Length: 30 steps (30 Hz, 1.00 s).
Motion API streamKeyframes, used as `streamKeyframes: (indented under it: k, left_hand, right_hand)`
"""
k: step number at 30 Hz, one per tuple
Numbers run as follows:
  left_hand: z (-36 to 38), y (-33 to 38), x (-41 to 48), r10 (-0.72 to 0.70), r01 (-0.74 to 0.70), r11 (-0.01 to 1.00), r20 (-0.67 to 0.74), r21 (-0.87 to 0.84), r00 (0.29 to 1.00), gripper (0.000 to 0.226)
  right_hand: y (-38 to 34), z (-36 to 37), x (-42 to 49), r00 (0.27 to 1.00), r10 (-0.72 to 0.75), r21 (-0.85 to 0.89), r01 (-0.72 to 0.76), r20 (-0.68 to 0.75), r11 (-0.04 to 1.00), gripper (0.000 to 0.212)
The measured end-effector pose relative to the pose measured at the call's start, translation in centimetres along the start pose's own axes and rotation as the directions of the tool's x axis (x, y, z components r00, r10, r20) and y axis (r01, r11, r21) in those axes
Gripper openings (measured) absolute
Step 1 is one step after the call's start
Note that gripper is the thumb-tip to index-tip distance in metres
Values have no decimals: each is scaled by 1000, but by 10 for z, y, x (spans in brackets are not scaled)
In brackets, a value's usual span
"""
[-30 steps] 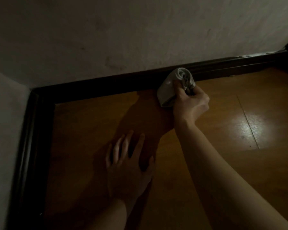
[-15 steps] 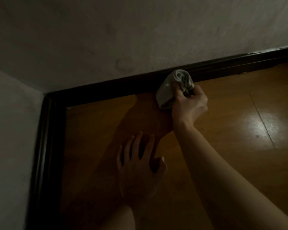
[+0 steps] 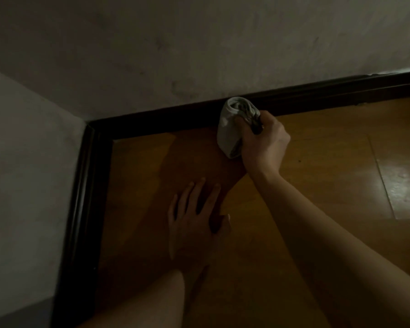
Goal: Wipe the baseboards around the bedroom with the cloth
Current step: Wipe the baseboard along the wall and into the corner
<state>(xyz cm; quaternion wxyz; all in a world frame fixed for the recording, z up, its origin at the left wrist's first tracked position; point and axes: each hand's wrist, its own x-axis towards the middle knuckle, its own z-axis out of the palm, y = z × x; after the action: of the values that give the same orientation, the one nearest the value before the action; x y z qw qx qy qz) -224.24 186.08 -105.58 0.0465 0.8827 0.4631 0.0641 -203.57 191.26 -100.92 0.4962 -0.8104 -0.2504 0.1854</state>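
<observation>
Held a soft, bunched-up grey cloth point(image 3: 230, 131) tight in the right hand point(image 3: 265, 145), with the fingers and thumb curled round its right side. Stuck out of that hand to the left and up, in a fat roll, with the rolled top end touching the long, dark brown wooden baseboard point(image 3: 166, 118) at the foot of the pale, marked back wall point(image 3: 175, 48). Touched the baseboard part way along, between the corner and the right edge of the view. Hung down with its lower end just over the shiny orange-brown wooden floor point(image 3: 322, 152); could not tell if that end touched the boards. Stretched in from the bottom right on a bare arm point(image 3: 322, 233), long across the floor. Lay flat on the floor with the left hand point(image 3: 194, 226), palm down, fingers straight and spread a little, holding nothing. Rested well below the cloth and a bit to its left, apart from it, in a dark shadow point(image 3: 194, 159) thrown over the boards. Met a second dark baseboard point(image 3: 85, 190) in the corner, to the left of the cloth, and ran down beside the plain pale side wall point(image 3: 21, 166). Showed a bright patch of light point(image 3: 402, 183) on the floor at the far right, well apart from both hands. Looked dim all over, so could not make out any dust or dirt on the baseboard.
</observation>
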Motion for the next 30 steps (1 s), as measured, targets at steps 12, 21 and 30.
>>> streamKeyframes:
  k: [12,21,30]
  left_hand:
    - [-10,5,-1,-50,50,999,103,0,993,63]
    - [-5,5,-1,-67,75,992,80,-98,994,58]
    - [0,53,22,-90,89,976,5,-200,996,53]
  right_hand:
    - [-7,-54,35,995,-71,-75,76,70,994,27]
    - [19,-87,48,993,-8,-53,2,-118,999,32]
    - [9,-76,45,997,-15,-80,9,-75,997,24]
